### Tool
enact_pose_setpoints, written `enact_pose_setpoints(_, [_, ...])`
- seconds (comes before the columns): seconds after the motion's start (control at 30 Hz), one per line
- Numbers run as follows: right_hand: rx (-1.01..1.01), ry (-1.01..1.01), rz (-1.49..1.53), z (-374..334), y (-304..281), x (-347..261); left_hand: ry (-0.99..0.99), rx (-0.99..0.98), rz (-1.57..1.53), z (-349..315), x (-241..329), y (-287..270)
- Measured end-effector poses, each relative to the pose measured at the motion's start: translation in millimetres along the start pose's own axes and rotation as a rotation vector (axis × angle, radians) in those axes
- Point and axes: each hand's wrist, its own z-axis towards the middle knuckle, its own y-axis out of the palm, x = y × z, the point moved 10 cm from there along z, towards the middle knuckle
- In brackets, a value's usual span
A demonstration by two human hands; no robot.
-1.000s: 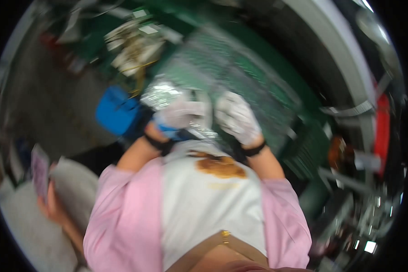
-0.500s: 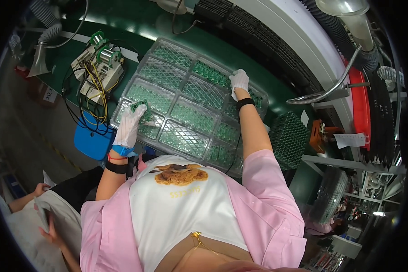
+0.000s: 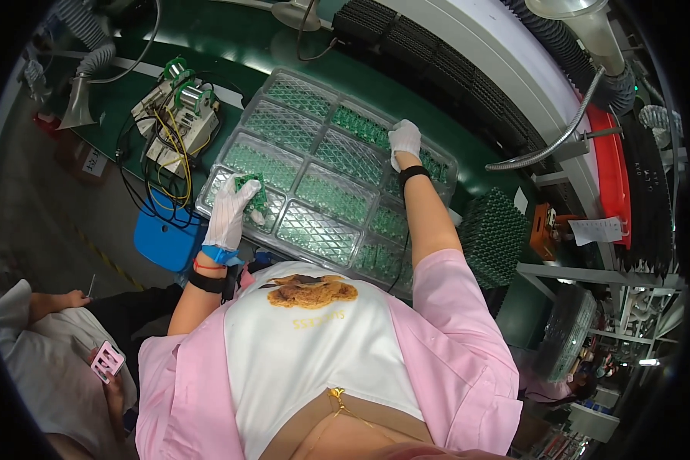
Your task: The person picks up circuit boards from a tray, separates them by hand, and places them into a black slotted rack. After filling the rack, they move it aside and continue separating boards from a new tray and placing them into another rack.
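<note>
A clear plastic tray (image 3: 326, 107) with several compartments lies at a slant in front of me, and small green circuit boards (image 3: 333, 192) fill most of its sections. My left hand (image 3: 228, 211), in a white glove, is over the near-left compartment. Its thumb and fingers pinch a green circuit board (image 3: 256, 193); whether there is more than one piece I cannot tell. At the tray's far-right side, my gloved right hand (image 3: 405, 142) is closed over a compartment of boards. Its fingertips are hidden, so what they grip does not show.
Left of the tray stand solder wire feeders (image 3: 180, 115) with green spools and tangled cables. A blue stool (image 3: 165, 234) is below. Stacked green boards (image 3: 494, 234) stand at the right, near an orange box (image 3: 544, 230). Another person (image 3: 61, 337) sits at lower left holding a pink-framed object.
The circuit board in my left hand has turned and shows more plainly. My right hand stays at the same part of the tray. The seated person's pink object has come into view.
</note>
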Motion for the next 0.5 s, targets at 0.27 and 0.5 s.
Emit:
enact_pose_setpoints(0.27, [0.15, -0.009, 0.066, -1.2, -8.0, 1.4, 0.144, 0.036, 0.201, 3.0, -8.2, -13.3])
enact_pose_setpoints(0.5, [0.171, -0.631, 0.061, -72.6, -16.0, -99.6, -0.094, 0.051, -0.023, 11.9, -35.1, -9.8])
